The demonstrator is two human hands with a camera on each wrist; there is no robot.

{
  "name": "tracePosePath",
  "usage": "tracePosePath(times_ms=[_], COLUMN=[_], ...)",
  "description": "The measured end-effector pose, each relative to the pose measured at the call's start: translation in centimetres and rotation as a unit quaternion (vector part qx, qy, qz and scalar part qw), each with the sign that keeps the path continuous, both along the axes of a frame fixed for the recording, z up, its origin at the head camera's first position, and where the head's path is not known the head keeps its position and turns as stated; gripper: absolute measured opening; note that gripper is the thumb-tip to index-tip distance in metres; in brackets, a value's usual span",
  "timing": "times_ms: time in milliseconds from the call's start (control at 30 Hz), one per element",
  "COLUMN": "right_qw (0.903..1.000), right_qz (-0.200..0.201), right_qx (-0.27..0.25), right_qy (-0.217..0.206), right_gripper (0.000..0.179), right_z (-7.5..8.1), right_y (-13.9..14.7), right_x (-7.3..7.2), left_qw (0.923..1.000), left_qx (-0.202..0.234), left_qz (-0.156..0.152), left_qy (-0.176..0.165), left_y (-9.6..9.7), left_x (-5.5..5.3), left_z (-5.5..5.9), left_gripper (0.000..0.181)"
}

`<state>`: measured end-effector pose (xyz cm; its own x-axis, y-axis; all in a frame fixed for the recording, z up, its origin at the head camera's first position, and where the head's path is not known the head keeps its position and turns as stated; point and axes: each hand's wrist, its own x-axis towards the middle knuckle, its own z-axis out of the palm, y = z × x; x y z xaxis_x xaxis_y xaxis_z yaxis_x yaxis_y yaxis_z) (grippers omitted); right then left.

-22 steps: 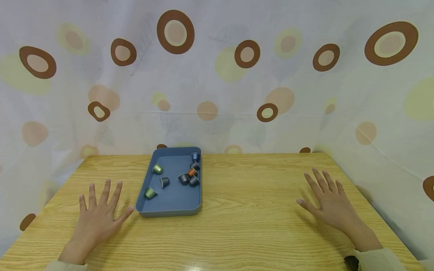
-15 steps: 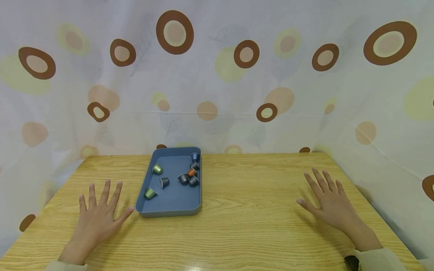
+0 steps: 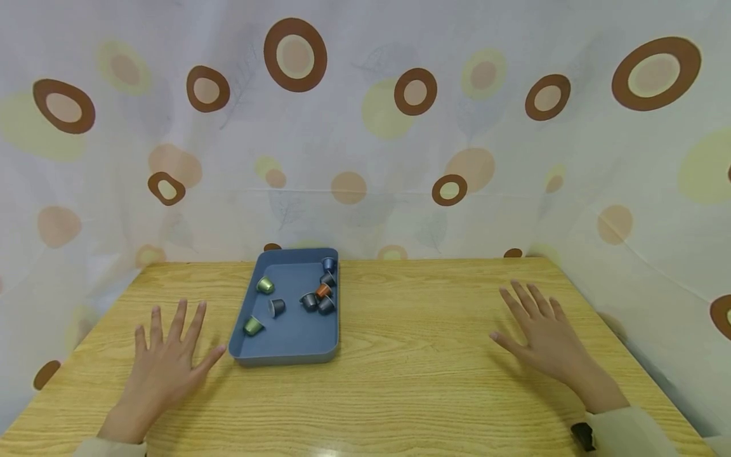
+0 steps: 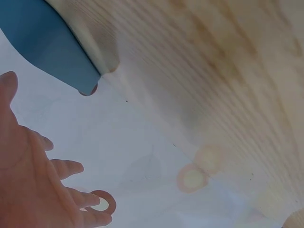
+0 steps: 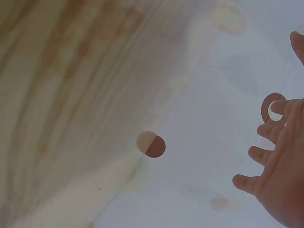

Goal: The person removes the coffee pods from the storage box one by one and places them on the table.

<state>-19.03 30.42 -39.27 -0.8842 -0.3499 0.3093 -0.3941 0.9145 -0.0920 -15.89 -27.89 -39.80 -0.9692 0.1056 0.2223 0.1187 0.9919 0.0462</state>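
My left hand (image 3: 162,371) is spread palm down over the table's left side, fingers straight, its thumb tip right by the near left corner of a blue-grey tray (image 3: 285,343). Several coffee capsules lie in that tray: a green capsule (image 3: 253,326) and another green one along the left, a dark grey capsule (image 3: 276,308) near the middle. Clustered by the right wall are an orange capsule (image 3: 323,291), dark ones around it and a blue capsule (image 3: 329,264) in the far corner. Over the table's right side, my right hand (image 3: 548,343) is also spread with straight fingers, holding nothing.
The wooden table (image 3: 422,368) reaches back to a patterned curtain (image 3: 354,127), which also runs along both sides. Table surface lies between the tray and my right hand. A dark object (image 3: 584,437) shows at the right sleeve's cuff.
My right hand has shifted slightly to the left and a little away from me. The left hand's fingers have moved up very slightly. Tray and capsules stay where they were.
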Motion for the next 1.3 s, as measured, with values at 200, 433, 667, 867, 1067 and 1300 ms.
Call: tracePosePath(times_ms=[200,433,667,867,1067,1300], right_qw=[0.9999,0.9995,0.9981,0.9964,0.9938,0.9909], right_qz=[0.01,0.028,0.054,0.078,0.103,0.124], right_qx=[0.007,0.01,0.022,0.027,0.035,0.045], right_qy=[-0.001,-0.004,0.019,0.02,0.024,0.024], right_gripper=[0.08,0.078,0.073,0.071,0.069,0.065], right_z=[0.2,0.3,0.2,0.1,0.1,0.1], right_y=[-1.0,-2.9,-5.0,-6.7,-8.5,-10.7], right_x=[-0.8,-1.8,-2.9,-3.7,-4.3,-4.9], left_qw=[0.9999,0.9997,0.9989,0.9985,0.998,0.9981], left_qx=[0.003,-0.002,0.0,-0.005,-0.013,-0.019], left_qz=[-0.005,-0.015,-0.025,-0.032,-0.04,-0.044], left_qy=[0.009,0.019,0.041,0.045,0.048,0.038], left_y=[0.2,0.4,0.7,0.9,1.0,1.3], left_x=[-0.2,-0.4,-0.7,-0.9,-1.2,-1.5], left_z=[0.3,0.2,0.1,0.1,0.0,0.0], left_gripper=[0.082,0.08,0.078,0.076,0.075,0.073])
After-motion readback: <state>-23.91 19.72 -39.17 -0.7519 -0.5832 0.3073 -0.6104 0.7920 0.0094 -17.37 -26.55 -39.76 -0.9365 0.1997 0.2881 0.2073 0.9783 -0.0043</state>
